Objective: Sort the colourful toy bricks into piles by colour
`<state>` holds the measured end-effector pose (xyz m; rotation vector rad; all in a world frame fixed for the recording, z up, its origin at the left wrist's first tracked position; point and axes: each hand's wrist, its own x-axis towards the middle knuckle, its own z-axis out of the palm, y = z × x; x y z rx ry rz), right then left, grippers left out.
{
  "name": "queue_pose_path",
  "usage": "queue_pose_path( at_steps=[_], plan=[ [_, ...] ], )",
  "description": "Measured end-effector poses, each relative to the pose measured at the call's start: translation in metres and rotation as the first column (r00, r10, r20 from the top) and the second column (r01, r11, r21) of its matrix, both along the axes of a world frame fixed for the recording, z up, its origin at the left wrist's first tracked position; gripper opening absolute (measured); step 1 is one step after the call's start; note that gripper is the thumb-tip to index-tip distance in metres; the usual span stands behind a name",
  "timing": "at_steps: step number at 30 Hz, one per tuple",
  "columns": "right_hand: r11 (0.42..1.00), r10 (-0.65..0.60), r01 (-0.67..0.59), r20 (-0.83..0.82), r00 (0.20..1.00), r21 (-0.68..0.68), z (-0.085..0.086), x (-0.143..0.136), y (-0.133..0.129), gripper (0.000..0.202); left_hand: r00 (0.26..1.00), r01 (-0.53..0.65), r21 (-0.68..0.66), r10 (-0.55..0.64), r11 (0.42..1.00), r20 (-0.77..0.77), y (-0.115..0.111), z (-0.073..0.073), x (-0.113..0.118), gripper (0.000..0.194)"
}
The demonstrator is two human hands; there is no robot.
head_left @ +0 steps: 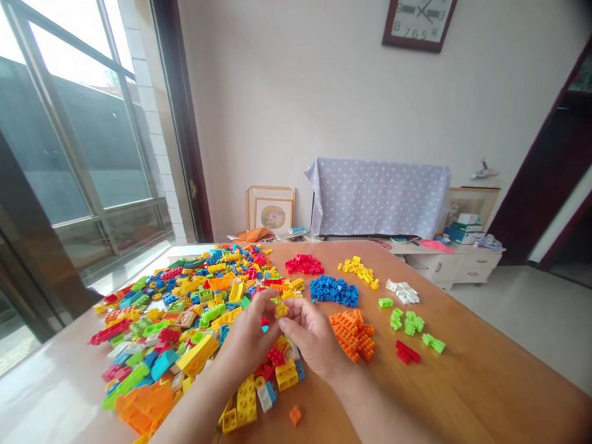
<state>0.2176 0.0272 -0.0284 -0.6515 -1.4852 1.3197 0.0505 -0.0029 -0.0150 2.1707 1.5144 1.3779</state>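
Close together above the right edge of a large mixed heap of toy bricks (198,352), my left hand (251,327) and my right hand (312,335) both have their fingertips on a small yellow toy brick (280,310). The fingers hide part of it. Under and in front of the hands lie more bricks, among them a long yellow brick (246,400) and a yellow block (286,376). A pile of orange bricks (353,335) sits just right of my right hand. One small orange brick (295,415) lies apart on the table, near me.
Sorted by colour on the wooden table (476,384) are red bricks (304,264), blue bricks (334,291), yellow bricks (358,271), white bricks (402,291), green bricks (413,323) and dark red bricks (407,352). Behind stands a low white cabinet (467,268).
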Motion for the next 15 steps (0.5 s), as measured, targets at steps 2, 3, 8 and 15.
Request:
queue_pose_path(
  at_steps=[2,3,8,15],
  plan=[
    [1.000,0.000,0.001,0.028,1.000,-0.020,0.000,-0.001,0.002,0.036,0.999,-0.020,0.008,0.020,1.000,-0.041,-0.001,-0.004,-0.002,0.043],
    [1.000,-0.001,0.002,0.040,0.999,-0.029,0.000,-0.002,0.002,0.034,0.998,-0.028,0.011,0.028,1.000,-0.061,-0.002,-0.006,-0.002,0.042],
    [0.999,-0.041,0.043,0.129,0.991,-0.013,0.011,0.001,0.004,0.026,0.994,-0.034,0.046,0.038,0.998,-0.106,-0.006,-0.009,0.000,0.044],
    [0.938,-0.346,0.336,0.217,0.913,0.085,0.034,0.056,0.067,0.033,0.979,-0.173,0.105,0.183,0.979,-0.093,-0.004,-0.012,-0.023,0.037]
  ],
)
